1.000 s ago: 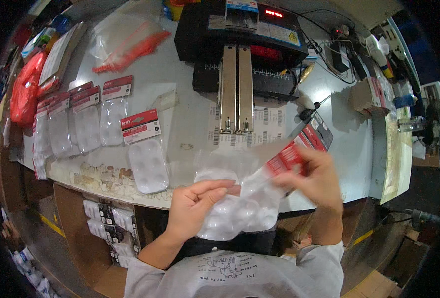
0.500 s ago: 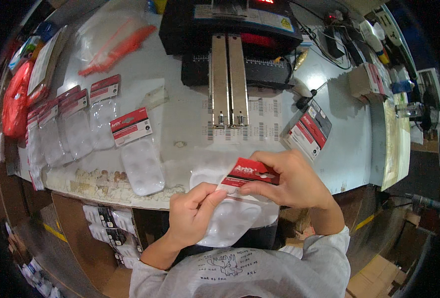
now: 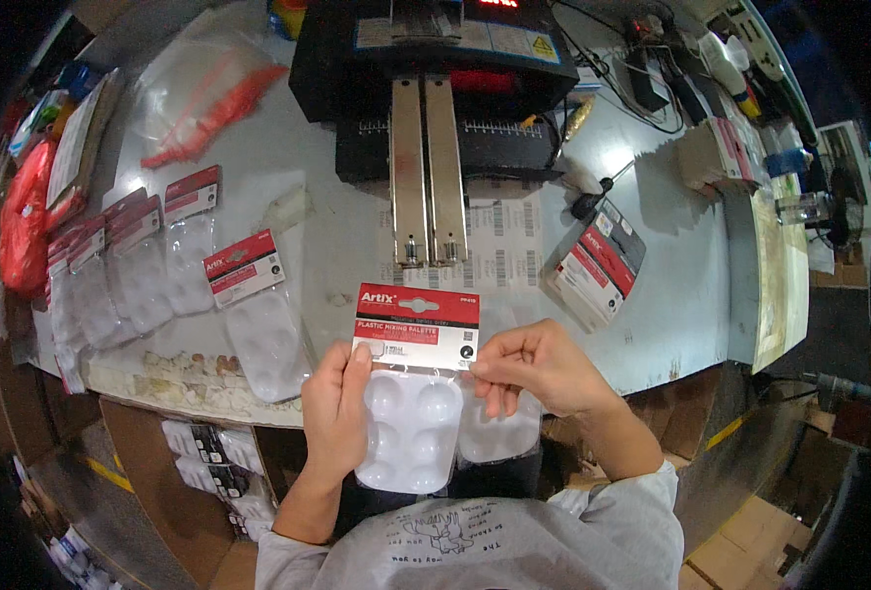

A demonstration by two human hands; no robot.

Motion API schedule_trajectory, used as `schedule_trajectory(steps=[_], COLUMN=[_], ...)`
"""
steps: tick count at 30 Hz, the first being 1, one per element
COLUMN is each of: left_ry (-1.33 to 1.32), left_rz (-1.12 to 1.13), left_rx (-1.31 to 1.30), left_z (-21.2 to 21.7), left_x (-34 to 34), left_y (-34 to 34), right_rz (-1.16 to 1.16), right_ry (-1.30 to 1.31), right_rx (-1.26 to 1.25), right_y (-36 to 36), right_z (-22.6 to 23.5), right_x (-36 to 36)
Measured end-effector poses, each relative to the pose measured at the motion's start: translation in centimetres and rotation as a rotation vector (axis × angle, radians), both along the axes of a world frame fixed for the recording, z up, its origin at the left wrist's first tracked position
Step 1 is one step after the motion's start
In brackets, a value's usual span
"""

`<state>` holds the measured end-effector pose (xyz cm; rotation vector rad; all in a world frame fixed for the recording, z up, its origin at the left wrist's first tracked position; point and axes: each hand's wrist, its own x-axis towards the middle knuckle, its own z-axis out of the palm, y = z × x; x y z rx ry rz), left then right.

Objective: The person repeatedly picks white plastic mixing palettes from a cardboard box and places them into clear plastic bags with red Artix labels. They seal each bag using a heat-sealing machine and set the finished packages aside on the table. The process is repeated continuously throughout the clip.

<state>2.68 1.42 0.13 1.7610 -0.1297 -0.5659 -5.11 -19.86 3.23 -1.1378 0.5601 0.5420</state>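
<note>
A white plastic paint palette (image 3: 408, 433) with several round wells hangs below a red, black and white header card (image 3: 418, 313) in front of me. My left hand (image 3: 340, 408) grips the card's lower left corner, thumb on top. At the lower right corner, my right hand (image 3: 544, 372) pinches the card between thumb and forefinger, its other fingers curled loosely. The card faces up and lies flat. Another white palette (image 3: 499, 433) in clear wrap shows partly behind, at the table's front edge and below my right hand.
Several carded palettes (image 3: 141, 265) overlap on the left, with one packed palette (image 3: 263, 344) nearer. A black machine (image 3: 435, 59) with two metal rails (image 3: 428, 167) stands ahead. A stack of header cards (image 3: 598, 265) lies at right. Barcode sheets (image 3: 504, 236) lie beneath the rails.
The header card has turned from tilted and bent to flat, moving left and nearer the middle. My right hand has shifted from its upper edge to its lower right corner.
</note>
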Motion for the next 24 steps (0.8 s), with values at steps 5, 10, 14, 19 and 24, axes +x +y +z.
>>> schedule_trajectory(steps=[5,10,14,19,24], left_ry=[-0.163,-0.128,-0.099,-0.144,-0.114], left_rz=[-0.035,-0.036,0.028,-0.087,0.244], left_rx=[0.188,0.162,0.139,0.167,0.321], left_z=[-1.4,-2.1,-3.0,-3.2,0.6], left_x=[3.4,4.9,4.4,5.1,9.5], left_y=[-2.6,-4.2,-4.0,-2.7,4.6], right_rz=[-0.232,-0.360,-0.361,-0.266,-0.072], right_ry=[-0.039,-0.117,-0.114,-0.138,-0.314], right_rx=[-0.126,-0.155,-0.198,-0.553,-1.714], right_y=[-0.2,-0.7,-0.4,-1.2,-9.6], right_z=[-2.2,-4.1,-4.3,-1.9,-2.1], right_x=[3.2,4.1,4.3,3.5,-1.2])
